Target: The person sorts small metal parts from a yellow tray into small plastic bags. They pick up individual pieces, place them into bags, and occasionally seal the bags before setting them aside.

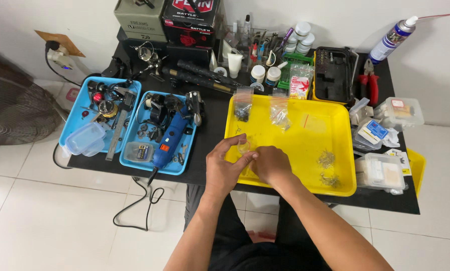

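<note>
Both bare forearms reach forward and converge, the left hand [224, 168] curled with thumb and fingers pinched together, the right hand [271, 164] knuckles-up beside it, the 2 hands' fingertips touching.

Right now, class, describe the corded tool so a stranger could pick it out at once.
Start at the black table and find the two blue plastic trays on its left. In the tray nearer the yellow tray lies a blue handheld rotary tool, the only thing trailing a black cord to the floor.
</note>
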